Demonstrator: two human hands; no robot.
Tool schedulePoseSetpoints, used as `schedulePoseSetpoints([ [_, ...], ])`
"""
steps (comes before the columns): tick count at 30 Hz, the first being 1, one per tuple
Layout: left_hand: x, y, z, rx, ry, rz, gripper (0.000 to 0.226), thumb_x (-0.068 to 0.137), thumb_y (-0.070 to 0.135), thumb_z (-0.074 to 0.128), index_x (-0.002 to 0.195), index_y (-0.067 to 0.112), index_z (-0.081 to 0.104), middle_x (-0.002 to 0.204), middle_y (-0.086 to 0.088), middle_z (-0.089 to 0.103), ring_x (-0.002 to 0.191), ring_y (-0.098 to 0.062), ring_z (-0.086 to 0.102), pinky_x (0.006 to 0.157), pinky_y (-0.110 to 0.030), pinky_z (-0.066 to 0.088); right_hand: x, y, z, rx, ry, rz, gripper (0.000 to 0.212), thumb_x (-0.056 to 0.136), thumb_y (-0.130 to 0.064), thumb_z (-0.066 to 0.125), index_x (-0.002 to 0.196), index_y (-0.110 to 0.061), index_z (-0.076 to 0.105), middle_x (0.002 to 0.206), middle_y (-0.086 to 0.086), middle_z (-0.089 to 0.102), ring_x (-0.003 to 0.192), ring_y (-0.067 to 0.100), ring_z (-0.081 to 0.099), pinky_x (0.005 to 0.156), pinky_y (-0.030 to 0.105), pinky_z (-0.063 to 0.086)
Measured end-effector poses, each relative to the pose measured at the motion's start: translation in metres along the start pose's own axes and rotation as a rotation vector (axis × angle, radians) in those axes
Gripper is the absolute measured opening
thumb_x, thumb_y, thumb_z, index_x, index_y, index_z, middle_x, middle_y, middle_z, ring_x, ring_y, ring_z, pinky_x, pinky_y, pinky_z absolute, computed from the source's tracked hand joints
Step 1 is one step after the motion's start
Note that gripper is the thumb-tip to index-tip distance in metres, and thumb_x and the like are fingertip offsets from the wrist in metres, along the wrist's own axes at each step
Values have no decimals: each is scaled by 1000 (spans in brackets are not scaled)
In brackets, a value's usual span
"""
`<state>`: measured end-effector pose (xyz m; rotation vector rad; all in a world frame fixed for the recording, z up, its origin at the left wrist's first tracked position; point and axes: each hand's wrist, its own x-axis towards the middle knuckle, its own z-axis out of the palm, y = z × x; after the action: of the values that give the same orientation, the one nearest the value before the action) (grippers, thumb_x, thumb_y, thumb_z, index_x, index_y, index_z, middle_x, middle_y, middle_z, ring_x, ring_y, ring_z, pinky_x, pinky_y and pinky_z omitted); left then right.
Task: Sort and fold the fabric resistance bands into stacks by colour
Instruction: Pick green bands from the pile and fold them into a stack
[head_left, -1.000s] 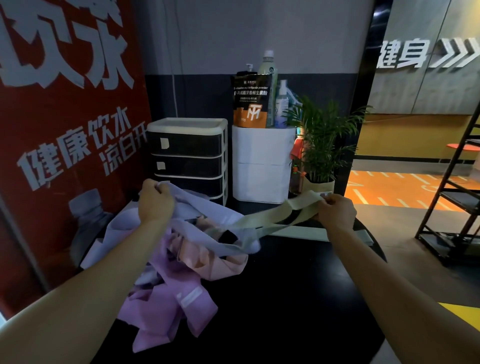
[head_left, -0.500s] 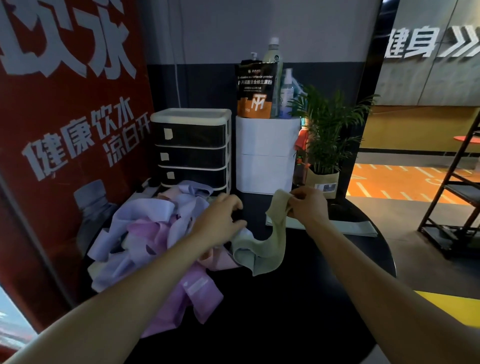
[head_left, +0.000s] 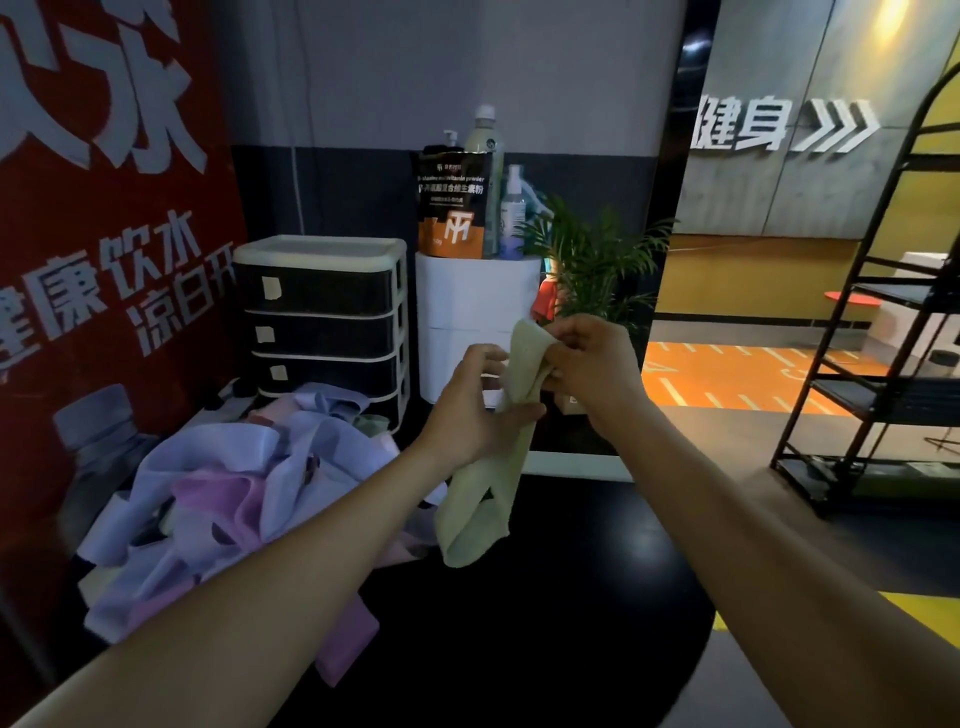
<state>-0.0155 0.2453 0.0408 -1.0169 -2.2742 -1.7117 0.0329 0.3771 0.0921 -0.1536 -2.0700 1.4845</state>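
green band (head_left: 485, 499): soft woven loop, hangs limp above black round table (head_left: 571, 597) | right hand (head_left: 589, 369) pinches its top | left hand (head_left: 470, 410) grips mid-length | pile (head_left: 218, 509): crumpled lilac, pink bands, left

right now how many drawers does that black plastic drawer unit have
4. They are stacked in the drawer unit behind the pile of bands: top, second, third, and a bottom one mostly hidden by the bands.
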Motion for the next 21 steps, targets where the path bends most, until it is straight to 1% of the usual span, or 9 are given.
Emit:
schedulePoseSetpoints([
  [2,5,7,-5,-34,5,-14,60,61,38,85,104,27,43,108,1,55,101,-19,56,81,-31,47,3,-9,-8,39,-11,-21,12,86,5,54,86,-4,63,77,8,63,72,18,65,57,27,58],
  [4,8,13,-10,-71,12,-6,52,65,30,84,99,31,45,104,0,57,98,-23,57,80,-33,48,7,-11,-14,35,-2,-43,10,87,4,57,90,-2,64,74,4,62,67,12,64,52,21,56],
  [7,11,19,-18,-22,24,4,46,73,25,78,107,28,46,111,-1,55,103,-18,57,85,-33,50,15,-5,-24,-78,39,-102,9,83,-2,65,85,-11,66,78,4,65,74,20,67,62,33,59],
  [9,14,21,-23,3,22,19,44,75,23,77,108,27,49,113,-1,56,103,-16,58,88,-31,50,16,4,-29,-193,29,-134,12,81,-5,68,83,-16,66,80,3,66,79,22,66,71,33,57],
  [11,17,23,-27,-43,23,20,38,75,20,78,103,27,54,113,-4,59,103,-17,60,92,-31,50,14,14,-31,-283,-30,-128,13,78,-5,69,82,-17,67,80,3,66,80,23,65,72,31,54],
  [13,19,24,-28,-105,18,0,34,75,16,77,100,28,57,111,-8,61,102,-20,61,92,-32,50,9,22,-33,-307,-160,-95,13,77,-8,72,88,-12,69,85,5,68,84,25,66,78,37,54],
  [16,21,25,-27,-201,-17,-34,31,76,12,76,100,24,60,103,-8,62,91,-16,59,90,-31,49,2,22,-35,-123,-348,-48,31,77,-7,73,107,-4,66,98,10,65,91,21,62,87,32,51],
  [18,22,26,-25,-236,-52,-41,31,76,12,75,101,24,61,103,-7,62,91,-14,59,90,-30,48,-1,17,-34,-23,-409,-48,28,85,-15,67,111,-4,64,97,10,63,89,18,58,83,30,48],
  [21,22,29,-22,-273,-103,-39,33,78,8,73,105,21,60,100,-4,64,92,-11,61,91,-28,49,-4,14,-23,31,-445,-43,18,95,-20,52,105,-12,65,87,5,58,82,18,49,76,32,40],
])
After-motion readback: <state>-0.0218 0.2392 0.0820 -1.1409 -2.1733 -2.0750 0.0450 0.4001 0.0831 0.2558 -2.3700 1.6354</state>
